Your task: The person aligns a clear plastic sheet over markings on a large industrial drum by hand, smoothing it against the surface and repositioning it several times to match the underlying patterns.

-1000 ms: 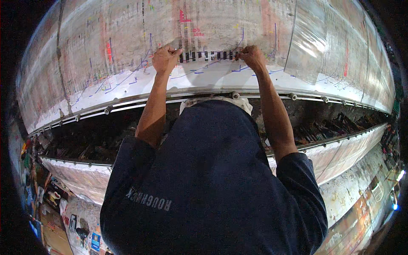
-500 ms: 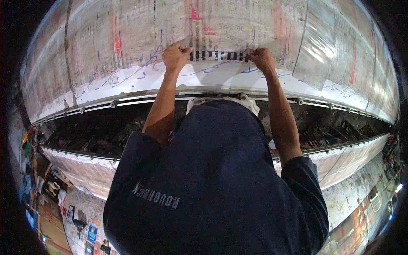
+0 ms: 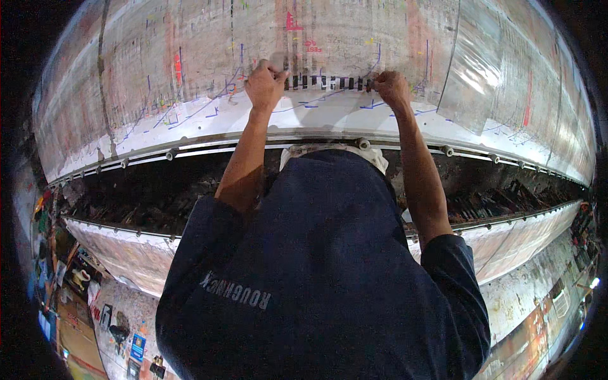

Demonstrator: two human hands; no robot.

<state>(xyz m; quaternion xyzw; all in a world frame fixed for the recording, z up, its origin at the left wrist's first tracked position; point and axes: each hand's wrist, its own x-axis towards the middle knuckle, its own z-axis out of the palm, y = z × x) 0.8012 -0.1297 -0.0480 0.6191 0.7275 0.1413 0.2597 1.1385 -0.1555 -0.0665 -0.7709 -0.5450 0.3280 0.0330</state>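
Both arms reach forward over a wide work surface covered by a pale sheet (image 3: pixel 190 76) marked with coloured lines. My left hand (image 3: pixel 266 82) is closed, pinching the left end of a narrow black-and-white checked strip (image 3: pixel 326 82) that lies flat on the sheet. My right hand (image 3: pixel 389 87) pinches the strip's right end. The strip runs straight between the two hands. My dark blue shirt fills the lower middle of the view and hides what is below my chest.
A metal rail with bolts (image 3: pixel 443 151) runs along the near edge of the surface. Below it is a dark gap with clutter (image 3: pixel 139 202), then a second pale ledge (image 3: pixel 519 234). Small coloured items lie on the floor at lower left (image 3: pixel 76 278).
Both hands stay pinched on the strip's ends. They and the strip now sit a little further right in the picture, as the view has shifted.
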